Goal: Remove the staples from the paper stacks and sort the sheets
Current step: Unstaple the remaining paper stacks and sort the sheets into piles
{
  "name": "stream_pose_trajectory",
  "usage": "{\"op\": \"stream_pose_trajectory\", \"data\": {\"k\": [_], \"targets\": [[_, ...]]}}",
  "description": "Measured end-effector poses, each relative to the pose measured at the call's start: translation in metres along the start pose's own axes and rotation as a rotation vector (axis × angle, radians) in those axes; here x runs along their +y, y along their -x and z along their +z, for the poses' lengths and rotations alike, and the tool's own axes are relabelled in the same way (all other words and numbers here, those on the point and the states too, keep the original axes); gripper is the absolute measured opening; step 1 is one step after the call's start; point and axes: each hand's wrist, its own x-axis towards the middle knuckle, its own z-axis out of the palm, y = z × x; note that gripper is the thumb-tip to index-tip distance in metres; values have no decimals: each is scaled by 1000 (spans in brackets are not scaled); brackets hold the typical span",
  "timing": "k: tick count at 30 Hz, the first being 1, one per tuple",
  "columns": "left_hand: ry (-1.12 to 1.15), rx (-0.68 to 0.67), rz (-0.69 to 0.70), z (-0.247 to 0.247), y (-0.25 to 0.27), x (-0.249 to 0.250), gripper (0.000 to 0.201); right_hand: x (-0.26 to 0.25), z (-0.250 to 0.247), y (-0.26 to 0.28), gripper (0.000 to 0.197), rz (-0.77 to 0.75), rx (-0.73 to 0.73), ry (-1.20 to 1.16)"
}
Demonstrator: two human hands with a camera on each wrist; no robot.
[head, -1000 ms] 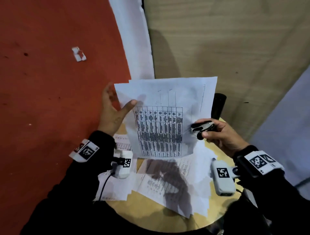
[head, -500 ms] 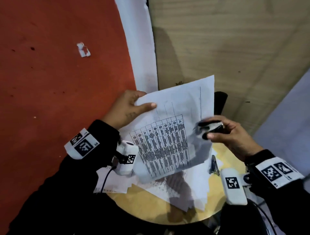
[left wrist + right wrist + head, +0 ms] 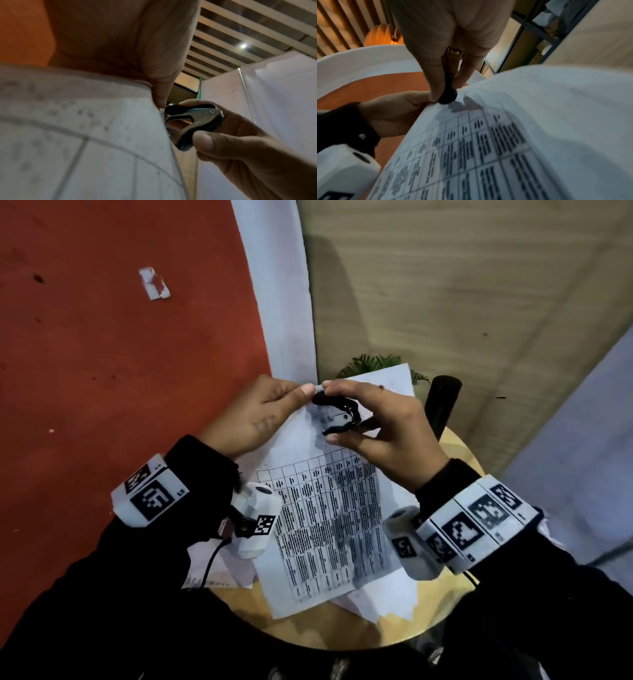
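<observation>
Head view: white printed paper stack with a black table grid [image 3: 329, 518] sits mid-frame, its top corner pinched by the left hand [image 3: 260, 412]. Right hand [image 3: 380, 433] grips a black metal claw staple remover [image 3: 342, 414] touching that corner, above the round wooden table [image 3: 404, 621].

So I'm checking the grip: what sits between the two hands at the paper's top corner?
The black staple remover, pinched in the right hand, meets the printed paper stack beside the left hand's thumb; the head view shows it.
</observation>
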Motion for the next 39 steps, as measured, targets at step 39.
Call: {"op": "stream_pose_trajectory", "data": {"k": [39], "targets": [[379, 61, -120, 11, 9, 12, 41, -1, -8, -12, 34, -259, -136, 271]]}}
